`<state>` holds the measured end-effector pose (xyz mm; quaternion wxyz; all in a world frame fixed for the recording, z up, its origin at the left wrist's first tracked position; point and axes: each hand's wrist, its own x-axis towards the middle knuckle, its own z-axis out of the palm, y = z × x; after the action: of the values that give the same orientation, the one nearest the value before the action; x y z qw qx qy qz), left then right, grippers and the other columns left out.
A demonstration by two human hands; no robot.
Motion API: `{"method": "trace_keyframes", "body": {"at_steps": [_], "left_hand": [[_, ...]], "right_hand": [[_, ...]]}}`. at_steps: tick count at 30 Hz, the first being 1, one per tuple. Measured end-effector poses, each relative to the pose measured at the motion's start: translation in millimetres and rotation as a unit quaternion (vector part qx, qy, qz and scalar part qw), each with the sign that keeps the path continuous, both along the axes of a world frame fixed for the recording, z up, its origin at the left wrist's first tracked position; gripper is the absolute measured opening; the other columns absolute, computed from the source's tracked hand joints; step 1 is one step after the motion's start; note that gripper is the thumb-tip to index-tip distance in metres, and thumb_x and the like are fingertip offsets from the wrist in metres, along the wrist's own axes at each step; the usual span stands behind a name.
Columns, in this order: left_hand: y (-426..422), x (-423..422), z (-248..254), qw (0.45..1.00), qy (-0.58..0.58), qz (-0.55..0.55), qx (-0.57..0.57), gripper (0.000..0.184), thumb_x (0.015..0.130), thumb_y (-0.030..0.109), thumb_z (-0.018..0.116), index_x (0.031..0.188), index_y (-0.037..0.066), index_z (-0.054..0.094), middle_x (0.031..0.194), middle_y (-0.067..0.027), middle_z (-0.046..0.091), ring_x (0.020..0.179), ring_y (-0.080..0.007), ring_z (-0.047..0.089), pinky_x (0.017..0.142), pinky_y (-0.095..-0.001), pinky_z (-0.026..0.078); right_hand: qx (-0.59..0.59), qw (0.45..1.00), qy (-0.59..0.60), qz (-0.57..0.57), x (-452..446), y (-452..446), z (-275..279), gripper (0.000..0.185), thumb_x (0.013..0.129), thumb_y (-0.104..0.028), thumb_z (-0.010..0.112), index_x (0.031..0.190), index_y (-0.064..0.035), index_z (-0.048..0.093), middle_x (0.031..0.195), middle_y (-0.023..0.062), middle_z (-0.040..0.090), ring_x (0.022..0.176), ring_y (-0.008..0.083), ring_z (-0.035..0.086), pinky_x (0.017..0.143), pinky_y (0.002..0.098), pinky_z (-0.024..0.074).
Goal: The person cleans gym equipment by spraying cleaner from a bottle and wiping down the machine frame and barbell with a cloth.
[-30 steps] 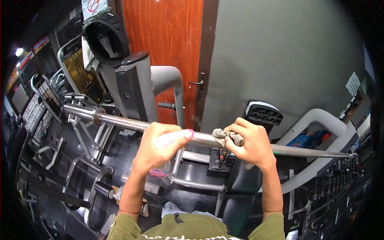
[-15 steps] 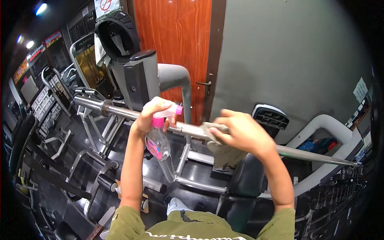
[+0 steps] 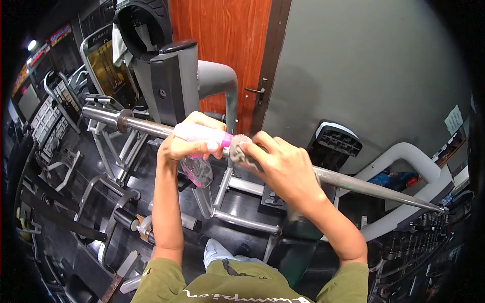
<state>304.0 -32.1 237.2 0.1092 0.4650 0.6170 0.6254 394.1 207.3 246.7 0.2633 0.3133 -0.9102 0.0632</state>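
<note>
Crossing the view is a long metal barbell (image 3: 364, 187), its thick sleeve at the left. My left hand (image 3: 189, 139) is closed round the white and pink head of a clear spray bottle (image 3: 198, 171), whose body hangs below the bar. The pink nozzle points right, close to the cloth. My right hand (image 3: 285, 169) is closed on a bunched grey cloth (image 3: 242, 150) at the bar's middle, just right of the nozzle. The fingers and cloth hide part of the bar.
Behind the bar stand a grey machine frame (image 3: 174, 86), a wooden door (image 3: 222, 40) and a grey wall (image 3: 364, 65). A black padded bench (image 3: 295, 257) is below. Dumbbells (image 3: 414, 242) line the right side, and more gym machines fill the left.
The right hand and cloth have moved left along the bar, close to the nozzle. The cloth hung loose half a second ago and is now bunched. The bottle is tilted more.
</note>
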Motion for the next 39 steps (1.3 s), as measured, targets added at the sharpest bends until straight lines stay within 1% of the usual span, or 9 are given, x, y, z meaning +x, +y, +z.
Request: {"method": "trace_keyframes", "body": {"at_steps": [6, 11, 17, 19, 21, 27, 31, 33, 39], "left_hand": [[4, 3, -1, 1.000, 0.018, -0.006, -0.007, 0.052, 0.076, 0.049, 0.070, 0.066, -0.001, 0.063, 0.060, -0.0096, 0.059, 0.050, -0.0164, 0.057, 0.051, -0.0287, 0.047], [7, 6, -1, 1.000, 0.010, 0.003, 0.003, 0.053, 0.078, 0.050, 0.067, 0.066, -0.002, 0.064, 0.059, -0.0107, 0.060, 0.050, -0.0172, 0.057, 0.052, -0.0288, 0.047], [5, 6, -1, 1.000, 0.015, 0.019, 0.009, 0.052, 0.079, 0.048, 0.065, 0.066, -0.003, 0.064, 0.060, -0.0120, 0.061, 0.048, -0.0177, 0.058, 0.050, -0.0282, 0.046], [4, 8, 1, 1.000, -0.016, -0.002, 0.024, 0.041, 0.083, 0.035, 0.067, 0.076, -0.005, 0.069, 0.069, -0.0098, 0.066, 0.054, -0.0141, 0.058, 0.047, -0.0255, 0.043], [2, 7, -1, 1.000, -0.009, 0.001, 0.018, 0.041, 0.083, 0.035, 0.067, 0.075, -0.005, 0.069, 0.070, -0.0096, 0.066, 0.054, -0.0139, 0.058, 0.047, -0.0256, 0.044], [4, 13, 2, 0.999, -0.002, 0.039, -0.025, 0.042, 0.085, 0.038, 0.066, 0.074, -0.003, 0.069, 0.070, -0.0099, 0.066, 0.053, -0.0126, 0.058, 0.048, -0.0254, 0.043], [8, 13, -1, 0.999, 0.002, 0.030, 0.014, 0.043, 0.084, 0.037, 0.066, 0.073, -0.005, 0.068, 0.071, -0.0127, 0.067, 0.052, -0.0133, 0.058, 0.048, -0.0253, 0.045], [8, 14, 2, 0.998, 0.018, 0.052, -0.003, 0.045, 0.084, 0.038, 0.064, 0.072, -0.005, 0.067, 0.070, -0.0136, 0.067, 0.053, -0.0142, 0.059, 0.048, -0.0257, 0.046], [4, 10, 1, 0.998, 0.034, 0.053, -0.018, 0.044, 0.084, 0.036, 0.062, 0.071, -0.005, 0.068, 0.067, -0.0140, 0.066, 0.053, -0.0170, 0.059, 0.048, -0.0277, 0.045]], "right_hand": [[-0.008, 1.000, 0.002, -0.013, 40, 60, 0, 0.035, 0.079, -0.014, 0.068, 0.113, -0.0196, 0.070, 0.098, -0.0004, 0.060, 0.078, 0.0169, 0.062, 0.054, 0.0316, 0.0542], [0.032, 0.993, 0.110, 0.002, 30, 53, -19, 0.034, 0.078, -0.015, 0.068, 0.112, -0.0216, 0.072, 0.096, -0.0053, 0.062, 0.075, 0.0134, 0.058, 0.051, 0.0259, 0.0514], [0.100, 0.985, 0.133, 0.043, 3, 0, -16, 0.035, 0.076, -0.017, 0.068, 0.110, -0.0210, 0.071, 0.093, -0.0046, 0.060, 0.072, 0.0124, 0.056, 0.051, 0.0240, 0.0500], [0.105, 0.985, 0.134, 0.041, 5, 4, -17, 0.037, 0.073, -0.016, 0.070, 0.110, -0.0227, 0.073, 0.092, -0.0041, 0.062, 0.071, 0.0124, 0.057, 0.051, 0.0248, 0.0495], [0.047, 0.989, 0.131, 0.044, 14, 25, -15, 0.036, 0.074, -0.015, 0.070, 0.109, -0.0230, 0.073, 0.092, -0.0038, 0.062, 0.071, 0.0128, 0.057, 0.052, 0.0258, 0.0498], [-0.109, 0.989, 0.025, -0.099, 50, 83, -3, 0.039, 0.060, -0.010, 0.088, 0.096, -0.0160, 0.077, 0.089, 0.0021, 0.067, 0.075, 0.0199, 0.067, 0.062, 0.0327, 0.0555], [-0.098, 0.992, 0.021, -0.071, 34, 69, 8, 0.022, 0.075, -0.022, 0.084, 0.092, -0.0116, 0.077, 0.085, 0.0034, 0.065, 0.069, 0.0224, 0.066, 0.062, 0.0346, 0.0521], [-0.117, 0.991, -0.038, -0.055, 15, 60, 11, 0.027, 0.086, -0.035, 0.075, 0.088, -0.0078, 0.076, 0.085, 0.0048, 0.065, 0.069, 0.0262, 0.065, 0.064, 0.0367, 0.0513], [-0.093, 0.990, -0.104, -0.028, 0, 68, 17, 0.030, 0.090, -0.036, 0.067, 0.087, -0.0073, 0.077, 0.085, 0.0080, 0.064, 0.073, 0.0303, 0.066, 0.068, 0.0414, 0.0524]]}}
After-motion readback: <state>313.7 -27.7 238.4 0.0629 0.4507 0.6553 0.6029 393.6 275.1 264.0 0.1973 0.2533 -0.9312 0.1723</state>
